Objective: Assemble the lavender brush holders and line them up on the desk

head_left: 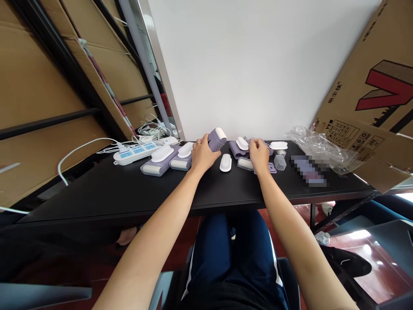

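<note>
My left hand is wrapped round a purple handheld device with a white roller-like end, lifted above the black table. My right hand is closed, fingertips together, among purple parts at the back; what it grips, if anything, is hidden. Left of it a white oval piece rests on another purple device. A clear cap lies just below. Between my hands sits a loose white oval ribbed piece. Beside my left hand are two more purple devices, topped with white oval pieces.
A white power strip with cables lies at the left. To the right are a clear cup-like cap, a blurred-out flat object and crumpled clear plastic. A cardboard box leans at the right; a white wall rises behind.
</note>
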`<move>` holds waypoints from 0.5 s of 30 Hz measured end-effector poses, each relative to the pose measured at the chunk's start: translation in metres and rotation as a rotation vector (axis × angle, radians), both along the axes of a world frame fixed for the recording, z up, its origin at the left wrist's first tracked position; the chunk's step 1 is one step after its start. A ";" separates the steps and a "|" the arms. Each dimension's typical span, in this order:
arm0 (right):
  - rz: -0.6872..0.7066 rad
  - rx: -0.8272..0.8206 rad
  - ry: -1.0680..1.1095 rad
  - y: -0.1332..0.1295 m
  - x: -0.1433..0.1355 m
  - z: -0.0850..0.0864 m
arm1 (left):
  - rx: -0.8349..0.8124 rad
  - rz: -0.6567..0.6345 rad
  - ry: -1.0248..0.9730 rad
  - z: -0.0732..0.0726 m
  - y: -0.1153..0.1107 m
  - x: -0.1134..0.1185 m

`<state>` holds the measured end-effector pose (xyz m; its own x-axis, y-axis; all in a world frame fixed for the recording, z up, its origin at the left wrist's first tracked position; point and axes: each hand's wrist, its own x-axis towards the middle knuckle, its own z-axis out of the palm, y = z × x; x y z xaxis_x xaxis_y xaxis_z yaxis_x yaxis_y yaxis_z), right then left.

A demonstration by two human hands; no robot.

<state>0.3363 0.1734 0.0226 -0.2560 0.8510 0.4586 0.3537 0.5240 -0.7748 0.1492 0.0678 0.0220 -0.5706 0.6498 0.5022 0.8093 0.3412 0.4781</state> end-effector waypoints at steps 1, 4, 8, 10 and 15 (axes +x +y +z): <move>-0.053 0.021 -0.073 -0.003 -0.001 0.000 | 0.004 -0.002 -0.020 0.000 0.000 0.000; -0.181 0.078 -0.240 -0.010 -0.003 0.002 | 0.015 -0.003 -0.059 0.000 0.000 0.000; -0.258 0.090 -0.358 -0.012 -0.001 0.005 | 0.030 -0.007 -0.061 0.002 -0.001 0.002; -0.242 0.091 -0.417 -0.012 -0.001 0.005 | 0.030 -0.010 -0.064 0.002 -0.001 0.003; -0.046 0.154 -0.626 -0.016 -0.001 -0.001 | 0.034 -0.013 -0.060 0.002 -0.001 0.003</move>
